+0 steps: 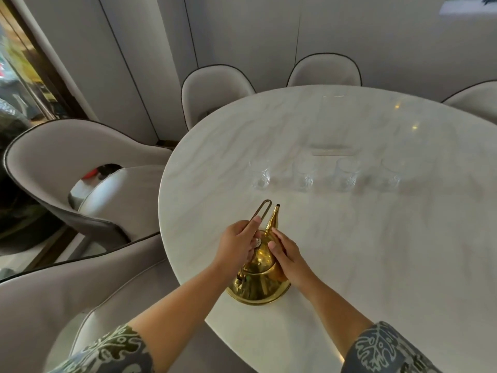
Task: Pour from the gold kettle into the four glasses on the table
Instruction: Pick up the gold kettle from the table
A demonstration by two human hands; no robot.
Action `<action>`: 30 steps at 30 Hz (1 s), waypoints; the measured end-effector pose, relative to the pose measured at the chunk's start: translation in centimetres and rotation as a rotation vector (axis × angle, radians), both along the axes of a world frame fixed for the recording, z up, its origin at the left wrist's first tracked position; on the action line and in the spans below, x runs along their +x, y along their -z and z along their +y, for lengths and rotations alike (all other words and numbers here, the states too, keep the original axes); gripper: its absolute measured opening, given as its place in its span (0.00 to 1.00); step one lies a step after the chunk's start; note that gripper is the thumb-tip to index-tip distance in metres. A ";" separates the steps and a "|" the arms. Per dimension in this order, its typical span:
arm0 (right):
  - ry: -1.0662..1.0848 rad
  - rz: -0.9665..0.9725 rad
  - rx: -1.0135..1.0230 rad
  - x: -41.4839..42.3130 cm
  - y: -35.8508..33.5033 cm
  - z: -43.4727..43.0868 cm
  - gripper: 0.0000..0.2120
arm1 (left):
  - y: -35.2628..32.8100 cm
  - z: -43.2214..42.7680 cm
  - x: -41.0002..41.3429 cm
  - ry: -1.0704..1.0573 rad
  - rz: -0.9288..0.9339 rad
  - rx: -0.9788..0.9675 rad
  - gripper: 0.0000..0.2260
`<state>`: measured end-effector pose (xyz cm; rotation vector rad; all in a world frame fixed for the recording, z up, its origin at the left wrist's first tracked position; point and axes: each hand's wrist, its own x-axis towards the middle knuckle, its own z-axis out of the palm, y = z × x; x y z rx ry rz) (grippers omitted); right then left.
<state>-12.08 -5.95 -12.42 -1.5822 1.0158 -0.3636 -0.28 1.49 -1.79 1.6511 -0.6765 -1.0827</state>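
Patterned sleeves [115,351] enter at the near edge, bare forearms reaching to the kettle [258,275]. Kettle: gold, upright on the white marble worktop [376,251], close to its near-left rim. Left hand [236,247] closed around the kettle's thin loop handle [262,212], which tilts away past the fingers. Right hand [287,255] laid flat against the kettle's right side beside the lid, fingers extended, not gripping. Spout [273,218] points away from the person, toward the glasses. Beyond the kettle, four clear glasses [325,176] stand in a row across the worktop, well apart from it; contents cannot be told. Behind the glasses, a faint clear rectangular thing, not identifiable. Farthest from the kettle, pale chairs [215,95] ring the worktop.
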 end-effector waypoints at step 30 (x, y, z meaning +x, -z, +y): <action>-0.095 -0.226 0.476 13.2 -5.9 -11.1 0.32 | -9.2 -14.9 11.8 -0.075 -0.552 0.160 0.18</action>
